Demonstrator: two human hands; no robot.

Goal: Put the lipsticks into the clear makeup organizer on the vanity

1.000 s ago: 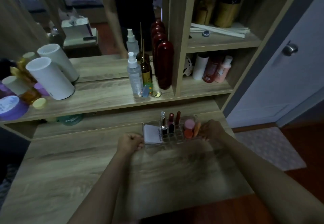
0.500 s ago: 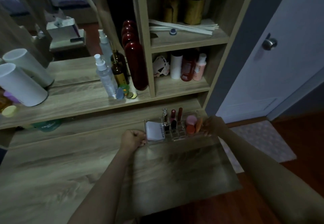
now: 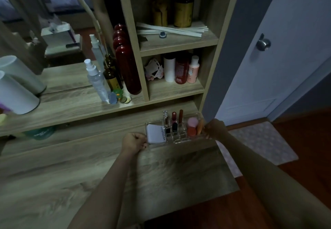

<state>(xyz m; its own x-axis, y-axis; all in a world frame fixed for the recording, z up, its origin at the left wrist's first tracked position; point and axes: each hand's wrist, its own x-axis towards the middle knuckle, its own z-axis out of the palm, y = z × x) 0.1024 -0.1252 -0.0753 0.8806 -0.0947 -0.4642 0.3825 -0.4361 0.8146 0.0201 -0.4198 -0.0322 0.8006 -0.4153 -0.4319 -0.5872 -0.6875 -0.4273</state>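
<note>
Head view, looking down over a dim wooden worktop (image 3: 71, 184): the clear makeup organizer (image 3: 176, 140) sits at its far right end, just below the shelf unit. Both hands grip it, one at each end. The left hand (image 3: 134, 142) is curled closed on the organizer's left edge, touching the white compact (image 3: 155, 133) that lies in the left compartment. The right hand (image 3: 215, 129) is closed on the right edge, beside the pink and orange sponges (image 3: 193, 125) in the right compartment.

Three lipsticks (image 3: 174, 121) stand upright in the middle slots — one with a clear cap, one dark red, one brownish red — all side by side in the back row.

On the ledge above, a clear spray bottle (image 3: 97, 82), an amber bottle (image 3: 112, 78) and a tall dark red bottle (image 3: 128, 69) stand close together, with a white cylinder (image 3: 16, 96) at the far left. Lower shelf cubby: a white bottle (image 3: 169, 69), a red bottle (image 3: 180, 71) and a pink bottle (image 3: 193, 70) in a row. A pale door with a round knob (image 3: 263, 44) is at right.
</note>
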